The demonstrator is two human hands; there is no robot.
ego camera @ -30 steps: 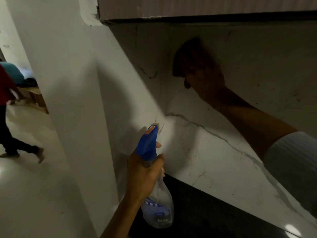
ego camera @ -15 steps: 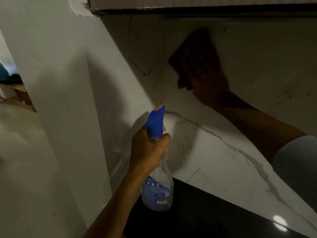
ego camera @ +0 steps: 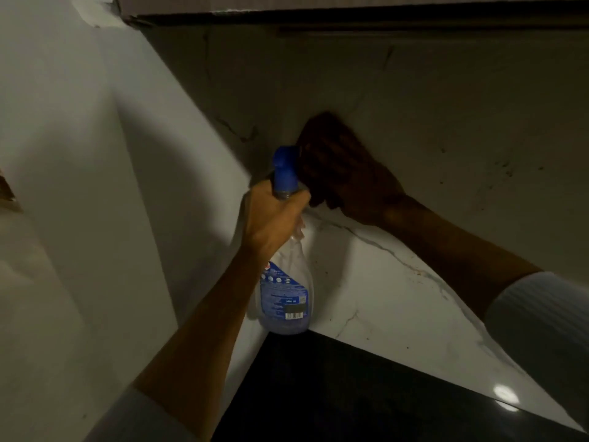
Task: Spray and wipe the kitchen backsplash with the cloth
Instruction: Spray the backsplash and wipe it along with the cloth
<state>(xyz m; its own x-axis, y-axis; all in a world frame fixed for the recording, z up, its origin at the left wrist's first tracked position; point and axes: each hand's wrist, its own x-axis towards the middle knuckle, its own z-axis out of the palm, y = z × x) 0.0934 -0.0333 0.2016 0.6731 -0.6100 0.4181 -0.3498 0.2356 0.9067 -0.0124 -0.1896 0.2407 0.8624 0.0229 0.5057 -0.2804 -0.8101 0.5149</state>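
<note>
While left fingers [ego camera: 297, 201] grip the spray bottle [ego camera: 287, 295], flat right fingers [ego camera: 331, 167] press cloth [ego camera: 322, 129] against backsplash [ego camera: 446, 122].

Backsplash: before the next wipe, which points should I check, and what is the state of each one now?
1. Cloth pressed against the backsplash by the right hand: ok.
2. Left hand grips the spray bottle at its neck: ok.
3. Nozzle direction: cannot tell, the light is dim.
4. Liquid in the bottle: ok, some shows in the lower part.
5. Area to the right of the cloth clean: not ok, dark specks are there.
</note>
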